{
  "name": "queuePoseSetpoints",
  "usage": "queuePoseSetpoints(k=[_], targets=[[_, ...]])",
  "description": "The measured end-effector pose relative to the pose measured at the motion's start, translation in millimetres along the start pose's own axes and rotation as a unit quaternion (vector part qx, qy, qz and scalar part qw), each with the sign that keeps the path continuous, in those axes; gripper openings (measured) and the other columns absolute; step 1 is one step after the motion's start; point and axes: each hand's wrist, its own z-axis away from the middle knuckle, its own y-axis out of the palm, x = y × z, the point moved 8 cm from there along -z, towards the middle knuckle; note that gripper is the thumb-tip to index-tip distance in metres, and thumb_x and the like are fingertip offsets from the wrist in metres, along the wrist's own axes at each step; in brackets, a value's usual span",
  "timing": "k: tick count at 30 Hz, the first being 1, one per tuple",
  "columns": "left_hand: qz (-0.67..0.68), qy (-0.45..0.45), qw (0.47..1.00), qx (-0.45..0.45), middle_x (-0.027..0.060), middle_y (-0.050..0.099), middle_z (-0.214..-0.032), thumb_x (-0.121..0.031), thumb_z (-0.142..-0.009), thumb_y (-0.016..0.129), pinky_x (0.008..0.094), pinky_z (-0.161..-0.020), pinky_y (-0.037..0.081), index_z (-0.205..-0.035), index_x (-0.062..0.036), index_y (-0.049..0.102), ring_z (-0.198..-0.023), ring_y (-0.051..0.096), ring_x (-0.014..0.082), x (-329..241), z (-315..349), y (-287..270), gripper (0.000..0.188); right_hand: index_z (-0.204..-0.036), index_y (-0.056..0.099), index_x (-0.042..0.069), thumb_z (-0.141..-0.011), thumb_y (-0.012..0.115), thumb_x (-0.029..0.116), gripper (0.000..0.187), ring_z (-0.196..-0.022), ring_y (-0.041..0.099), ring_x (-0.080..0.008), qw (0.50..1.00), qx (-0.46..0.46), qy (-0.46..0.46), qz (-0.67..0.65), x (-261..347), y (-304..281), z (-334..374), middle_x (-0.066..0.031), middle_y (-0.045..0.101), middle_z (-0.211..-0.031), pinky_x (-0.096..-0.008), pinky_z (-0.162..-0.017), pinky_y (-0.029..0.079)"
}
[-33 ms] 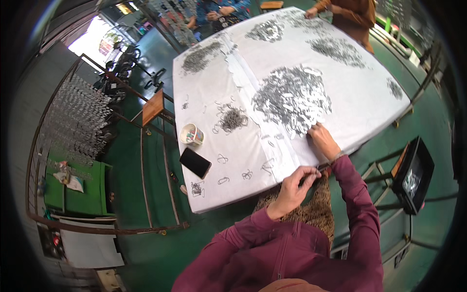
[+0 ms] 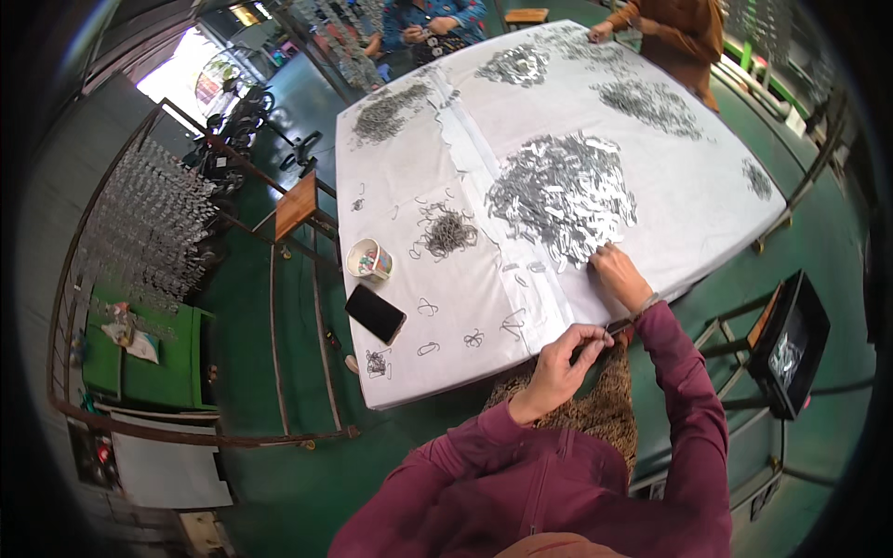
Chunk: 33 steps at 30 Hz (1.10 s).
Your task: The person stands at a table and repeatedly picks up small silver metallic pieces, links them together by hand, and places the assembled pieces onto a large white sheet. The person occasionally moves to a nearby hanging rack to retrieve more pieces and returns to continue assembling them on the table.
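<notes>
A large heap of small flat silvery metal pieces (image 2: 558,197) lies on the white-covered table (image 2: 428,325). My right hand (image 2: 620,276) reaches to the heap's near edge, its fingertips pressed together against the pieces; what they grip, if anything, is hidden. Lower, beside the table's front edge, my left hand (image 2: 566,367) holds its thumb and forefinger in a pinch. Something small and dark shows at those fingertips, too small to name. Left of the heap is a tangle of thin dark wire loops (image 2: 448,232), with a few single wire loops (image 2: 427,349) closer to me.
A paper cup (image 2: 372,260) and a black phone (image 2: 375,314) sit at the table's left side. More metal piles (image 2: 648,105) lie farther back, where two people (image 2: 684,37) work. At right, a black tray (image 2: 791,346) rests on a stool; a rack of hanging pieces (image 2: 144,223) stands left.
The whole view has shifted slightly, with the table appearing a little lower. Both hands keep nearly the same places and finger positions.
</notes>
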Motion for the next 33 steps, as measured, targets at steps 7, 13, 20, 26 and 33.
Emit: queuePoseSetpoints(k=[7,13,20,26,33], targets=[[0.042,-0.039,0.998,0.03,0.0069,0.062,-0.096,-0.005,-0.094,0.051,0.0247,-0.083,0.047,-0.106,0.0034,0.052,-0.091,0.059,0.0105,21,-3,-5,0.015,-0.113,0.058,-0.004,-0.073,0.058,-0.005,0.039,-0.071,0.064,-0.0247,0.924,-0.03,0.203,-0.322,4,-42,21,-0.0161,0.064,-0.079,-0.0299,-0.066,0.053],[0.013,-0.015,0.999,0.04,0.0076,0.063,-0.092,-0.006,-0.093,0.053,0.0261,-0.077,0.048,-0.103,0.0033,0.055,-0.088,0.06,0.0112,26,-15,-9,0.014,-0.125,0.053,-0.002,-0.079,0.062,-0.009,0.047,-0.071,0.062,-0.0098,0.754,-0.124,0.312,-0.565,60,-121,63,-0.0069,0.065,-0.082,-0.0223,-0.062,0.052],[-0.129,0.058,0.99,0.011,0.0114,0.062,-0.097,-0.006,-0.088,0.06,0.0284,-0.075,0.05,-0.104,0.0011,0.057,-0.085,0.064,0.0211,13,-16,-14,0.017,-0.115,0.061,-0.005,-0.079,0.064,-0.009,0.036,-0.078,0.062,-0.0105,0.766,-0.223,0.306,-0.519,67,-133,74,-0.0062,0.066,-0.085,-0.0222,-0.073,0.05],[-0.125,0.066,0.984,-0.108,0.0116,0.058,-0.118,-0.008,-0.081,0.069,0.0287,-0.078,0.05,-0.119,-0.0018,0.054,-0.099,0.06,0.0194,46,-18,-79,0.041,-0.095,0.067,-0.007,-0.08,0.062,-0.01,0.017,-0.073,0.061,-0.0112,0.733,-0.257,0.326,-0.539,63,-115,83,-0.0066,0.065,-0.083,-0.0222,-0.069,0.049],[-0.524,-0.049,0.812,-0.252,0.0199,0.063,-0.085,-0.01,-0.082,0.059,0.0436,-0.074,0.049,-0.086,0.0013,0.066,-0.082,0.062,0.0363,131,-50,-308,0.014,-0.093,0.066,-0.008,-0.079,0.061,-0.012,0.016,-0.068,0.062,-0.0138,0.708,-0.256,0.333,-0.568,64,-116,87,-0.0083,0.064,-0.08,-0.024,-0.063,0.053]])
